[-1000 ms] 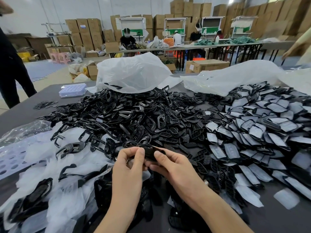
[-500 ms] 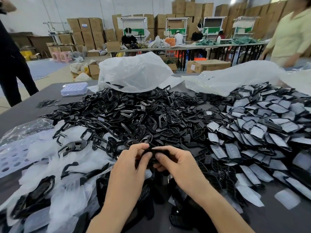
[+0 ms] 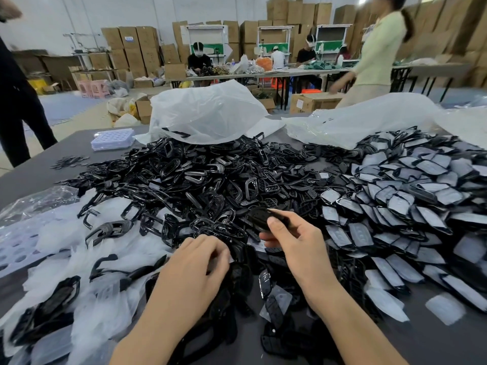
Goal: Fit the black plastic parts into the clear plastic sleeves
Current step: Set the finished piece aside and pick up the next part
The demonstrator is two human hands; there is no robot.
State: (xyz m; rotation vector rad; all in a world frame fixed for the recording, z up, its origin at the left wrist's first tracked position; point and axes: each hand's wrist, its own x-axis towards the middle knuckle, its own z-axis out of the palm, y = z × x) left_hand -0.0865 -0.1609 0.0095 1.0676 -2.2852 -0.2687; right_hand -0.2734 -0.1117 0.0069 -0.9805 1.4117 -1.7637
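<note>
I see the black part (image 3: pixel 259 218) pinched in my right hand (image 3: pixel 295 243), thumb on its near face and fingers curled behind it, held just above the heap. My left hand (image 3: pixel 195 264) is lower and a little nearer to me, knuckles up, fingers curled down into the loose pieces between the two hands; I cannot tell whether they have hold of anything. Just beyond both hands lies the big heap of black parts (image 3: pixel 200 180), frames and gridded pieces tangled together. To the right of my right hand the finished pieces (image 3: pixel 411 201), each in a sleeve, overlap like scales. To the left of my left hand are the clear sleeves (image 3: pixel 68 248), a pale, crumpled drift with a few black frames lying on it. All of it lies on a dark table (image 3: pixel 448 346). Past the heap a white plastic bag (image 3: pixel 208 111) stands open, with a small clear box (image 3: pixel 113 138) to its left.
</note>
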